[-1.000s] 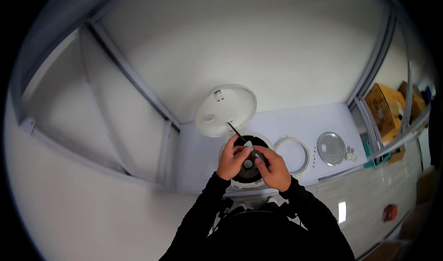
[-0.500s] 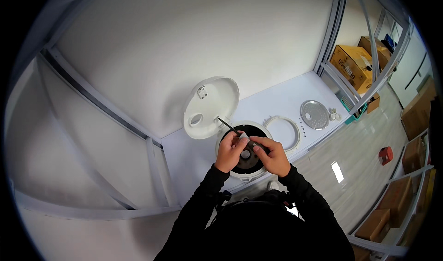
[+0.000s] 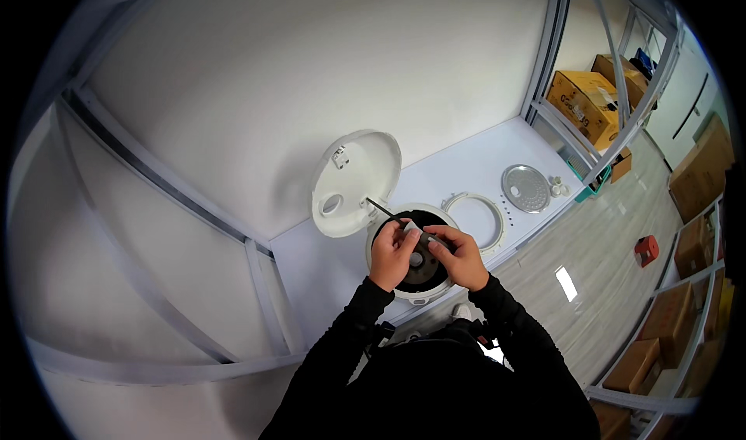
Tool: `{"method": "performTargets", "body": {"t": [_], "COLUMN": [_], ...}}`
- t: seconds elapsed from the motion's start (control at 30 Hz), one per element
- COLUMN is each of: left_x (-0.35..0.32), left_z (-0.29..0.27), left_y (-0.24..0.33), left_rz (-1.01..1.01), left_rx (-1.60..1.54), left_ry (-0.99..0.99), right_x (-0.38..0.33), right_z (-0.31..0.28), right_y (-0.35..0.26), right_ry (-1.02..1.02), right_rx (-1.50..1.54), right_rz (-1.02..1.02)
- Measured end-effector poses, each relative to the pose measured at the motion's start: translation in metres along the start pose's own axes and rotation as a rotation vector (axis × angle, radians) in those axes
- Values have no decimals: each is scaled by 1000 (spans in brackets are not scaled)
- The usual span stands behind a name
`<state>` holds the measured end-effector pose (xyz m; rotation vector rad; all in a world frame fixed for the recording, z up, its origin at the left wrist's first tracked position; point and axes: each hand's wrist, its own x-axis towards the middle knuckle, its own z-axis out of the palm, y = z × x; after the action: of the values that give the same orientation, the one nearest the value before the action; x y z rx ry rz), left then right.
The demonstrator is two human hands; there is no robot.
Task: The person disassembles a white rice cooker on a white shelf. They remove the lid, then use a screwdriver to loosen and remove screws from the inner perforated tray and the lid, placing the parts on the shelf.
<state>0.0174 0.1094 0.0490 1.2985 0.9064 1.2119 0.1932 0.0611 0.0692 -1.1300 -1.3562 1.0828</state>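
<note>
A white cooker body stands on the table, its white lid raised behind it. From the lid's inner side a thin dark cable runs down to my fingers. Over the cooker's opening, my left hand is closed, pinching the cable beside a small whitish piece. My right hand is closed too, its thumb and fingers on the dark cable near the same piece. Beneath both hands, a dark round plate with a pale centre shows inside the cooker. My fingers partly hide the grip.
Right of the cooker lies a white ring. Beyond it are a round metal plate, several tiny dark screws and small white parts. Cardboard boxes and a teal basket stand past the table; a red object is on the floor.
The view has shifted slightly. Both hands keep nearly the same hold on the cable and the whitish piece, with small finger movements only.
</note>
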Motion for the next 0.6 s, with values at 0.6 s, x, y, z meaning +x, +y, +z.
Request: {"method": "performTargets", "body": {"t": [0.6], "left_x": [1], "left_z": [-1], "left_y": [3], "left_rz": [-31], "left_rx": [-108], "left_ry": [-42], "right_x": [7], "right_z": [-2], "right_y": [-19], "right_ry": [-23], "right_rx": [310], "right_rz": [204]}}
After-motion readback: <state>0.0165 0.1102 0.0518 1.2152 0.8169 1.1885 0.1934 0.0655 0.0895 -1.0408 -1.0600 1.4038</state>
